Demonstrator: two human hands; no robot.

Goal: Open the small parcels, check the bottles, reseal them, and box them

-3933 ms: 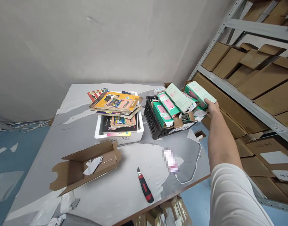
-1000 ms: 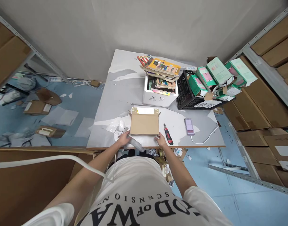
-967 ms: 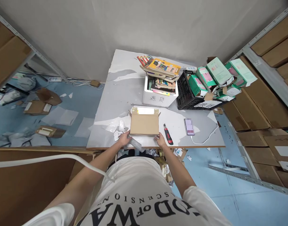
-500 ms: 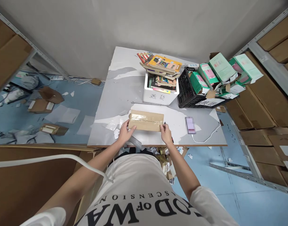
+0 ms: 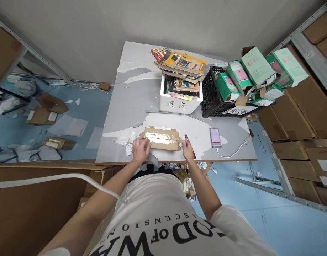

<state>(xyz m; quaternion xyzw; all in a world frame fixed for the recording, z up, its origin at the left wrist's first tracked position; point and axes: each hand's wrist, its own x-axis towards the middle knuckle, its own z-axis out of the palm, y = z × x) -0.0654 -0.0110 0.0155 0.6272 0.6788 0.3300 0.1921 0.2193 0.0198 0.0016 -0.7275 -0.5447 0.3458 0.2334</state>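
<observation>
A narrow brown cardboard box (image 5: 163,138) with shiny clear tape along its top lies near the table's front edge. My left hand (image 5: 141,148) is closed on its left end, fingers bent over the near corner. At the box's right end, my right hand (image 5: 188,150) has its fingers curled, with a small pale bit by the fingertips that I cannot make out. A red and black utility knife (image 5: 186,138) lies under and beside that hand, its middle hidden by the fingers. Crumpled clear plastic (image 5: 123,138) is left of the box.
Behind the box stand a white bin (image 5: 179,105) heaped with books (image 5: 184,64) and a black crate (image 5: 210,101) of green boxes (image 5: 259,67). A phone (image 5: 215,137) on a cable lies right. Shelves of cartons (image 5: 296,131) flank the table; scraps litter the floor.
The box has been turned so a different taped face is up, with its end flaps showing. My left hand has moved over its left end; more of the knife shows beside my right hand.
</observation>
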